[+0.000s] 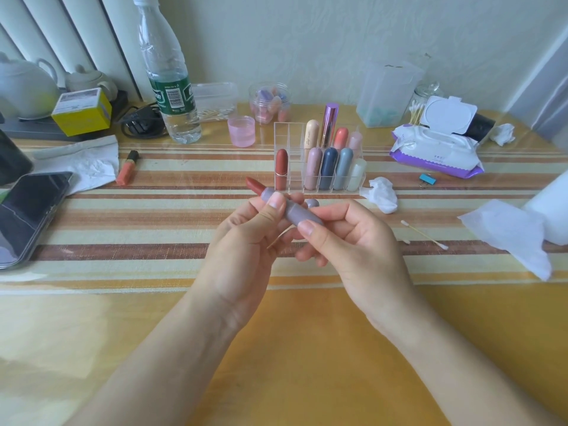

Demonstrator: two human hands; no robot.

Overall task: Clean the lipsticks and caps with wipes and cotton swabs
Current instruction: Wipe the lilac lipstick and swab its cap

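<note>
left grip [242,232] and right grip [353,244] pinch an uncapped lipstick [294,211] above the worktop [307,348]
light, stiff, slick casing, i judge; its red bullet looks soft and smeary, so hold the casing only.

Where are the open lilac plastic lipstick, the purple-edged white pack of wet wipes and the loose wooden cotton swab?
open lilac plastic lipstick [296,212]: head view, middle of tube.
purple-edged white pack of wet wipes [436,155]: head view, white top face.
loose wooden cotton swab [424,235]: head view, middle of stick.
</note>
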